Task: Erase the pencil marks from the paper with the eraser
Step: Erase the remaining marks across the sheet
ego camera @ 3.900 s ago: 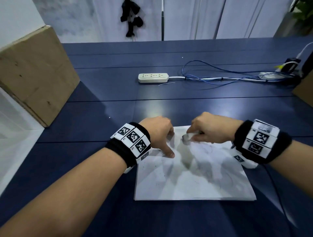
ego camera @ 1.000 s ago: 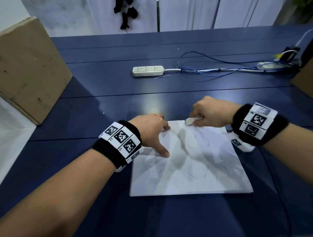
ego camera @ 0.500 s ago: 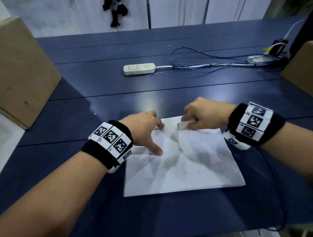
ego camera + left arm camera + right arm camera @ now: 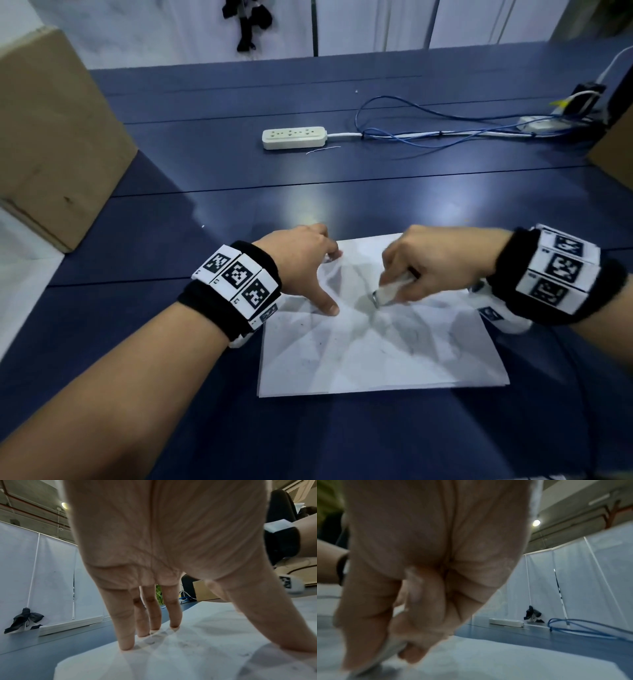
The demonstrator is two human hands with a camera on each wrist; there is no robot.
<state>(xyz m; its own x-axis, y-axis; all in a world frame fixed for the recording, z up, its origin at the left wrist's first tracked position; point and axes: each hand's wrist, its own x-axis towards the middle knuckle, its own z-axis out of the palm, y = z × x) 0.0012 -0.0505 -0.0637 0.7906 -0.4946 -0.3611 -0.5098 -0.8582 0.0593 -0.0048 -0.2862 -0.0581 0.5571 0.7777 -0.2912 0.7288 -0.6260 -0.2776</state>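
Note:
A white sheet of paper (image 4: 376, 353) with faint grey pencil marks lies on the dark blue table (image 4: 239, 178). My left hand (image 4: 308, 270) presses down on the sheet's upper left part, fingers straight and spread, thumb tip on the paper (image 4: 197, 649). My right hand (image 4: 428, 267) pinches a white eraser (image 4: 388, 291) with a grey, dirty tip that touches the paper near its middle. In the right wrist view the right hand (image 4: 399, 615) is blurred and the eraser (image 4: 388, 651) shows between thumb and fingers, low on the paper (image 4: 505, 662).
A cardboard box (image 4: 51, 137) stands at the left of the table. A white power strip (image 4: 294, 137) with blue cables (image 4: 428, 133) lies farther back. Another box corner (image 4: 616, 154) sits at the right edge. White curtains hang behind the table.
My right hand has drawn the eraser from the sheet's far edge down toward its middle. The left hand keeps pressing the same spot.

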